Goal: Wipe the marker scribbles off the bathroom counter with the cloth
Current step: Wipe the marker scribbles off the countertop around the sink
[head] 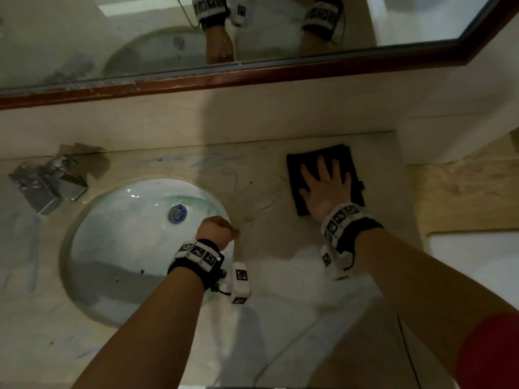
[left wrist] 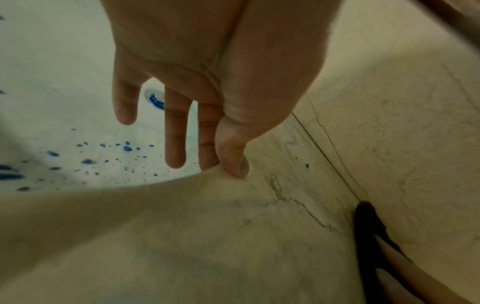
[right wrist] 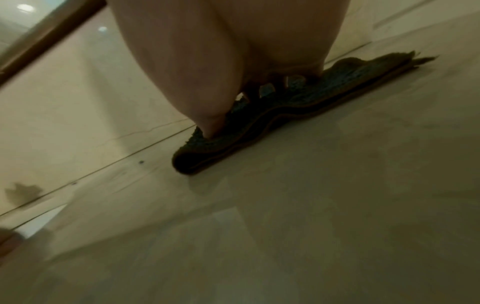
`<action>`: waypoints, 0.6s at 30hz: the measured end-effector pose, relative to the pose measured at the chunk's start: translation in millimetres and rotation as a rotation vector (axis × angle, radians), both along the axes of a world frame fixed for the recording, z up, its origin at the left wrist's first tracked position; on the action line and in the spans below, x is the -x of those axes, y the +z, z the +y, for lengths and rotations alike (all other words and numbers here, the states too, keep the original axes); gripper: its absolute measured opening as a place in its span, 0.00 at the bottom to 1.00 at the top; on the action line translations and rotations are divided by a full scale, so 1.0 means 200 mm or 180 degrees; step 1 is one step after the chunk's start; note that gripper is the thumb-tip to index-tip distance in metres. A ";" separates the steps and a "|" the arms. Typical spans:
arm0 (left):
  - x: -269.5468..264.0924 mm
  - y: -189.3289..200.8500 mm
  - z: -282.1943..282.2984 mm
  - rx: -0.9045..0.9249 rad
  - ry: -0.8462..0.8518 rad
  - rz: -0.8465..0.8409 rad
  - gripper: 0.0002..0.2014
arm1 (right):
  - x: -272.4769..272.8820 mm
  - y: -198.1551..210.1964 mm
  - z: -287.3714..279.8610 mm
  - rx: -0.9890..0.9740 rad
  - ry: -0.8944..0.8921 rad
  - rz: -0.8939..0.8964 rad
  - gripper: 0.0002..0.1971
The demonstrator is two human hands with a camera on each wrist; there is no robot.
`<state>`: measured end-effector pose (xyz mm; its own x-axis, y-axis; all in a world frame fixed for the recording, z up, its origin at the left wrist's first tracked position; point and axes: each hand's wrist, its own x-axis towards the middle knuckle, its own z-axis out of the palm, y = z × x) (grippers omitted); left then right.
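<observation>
A dark folded cloth (head: 348, 161) lies flat on the beige stone counter (head: 266, 248), at the back right beside the wall. My right hand (head: 323, 183) presses on it with palm down and fingers spread and straight. The right wrist view shows the right hand's (right wrist: 207, 61) fingertips on the cloth (right wrist: 324, 96). My left hand (head: 216, 227) hangs over the sink's right rim, holding nothing. In the left wrist view the left hand's (left wrist: 207, 82) fingers point straight down into the basin and the thumb touches the rim. Faint blue marker scribbles (head: 196, 161) run along the counter behind the sink.
A white oval sink (head: 126, 234) with blue specks (left wrist: 124, 148) near its drain sits at left. A chrome faucet (head: 50, 183) stands at the far left. Fainter blue streaks (head: 25, 248) mark the counter's left side. A wood-framed mirror (head: 252, 71) runs along the back wall.
</observation>
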<state>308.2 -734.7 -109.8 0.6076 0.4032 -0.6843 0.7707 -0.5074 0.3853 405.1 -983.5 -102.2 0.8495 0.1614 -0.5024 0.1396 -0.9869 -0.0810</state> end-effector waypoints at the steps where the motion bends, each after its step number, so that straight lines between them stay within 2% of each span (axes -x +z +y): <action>1: 0.00 0.00 0.00 0.0006 -0.0037 -0.0001 0.08 | 0.02 0.00 0.02 -0.0006 0.0040 0.0009 0.31; 11: -0.03 0.01 0.05 0.0182 -0.0507 0.0057 0.11 | 0.15 0.02 0.19 0.0128 -0.0031 -0.0019 0.30; 14: -0.02 0.02 0.08 0.0187 -0.0777 0.0032 0.15 | 0.21 0.04 0.28 0.0141 -0.0076 0.0059 0.30; 18: -0.01 0.03 0.19 0.0140 -0.1158 -0.0240 0.17 | 0.29 0.05 0.42 0.0160 -0.0160 0.0089 0.31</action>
<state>310.4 -696.1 -104.4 0.7551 0.1229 -0.6440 0.5117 -0.7246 0.4617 346.8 -899.8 -93.0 0.8413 0.0930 -0.5325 0.0882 -0.9955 -0.0345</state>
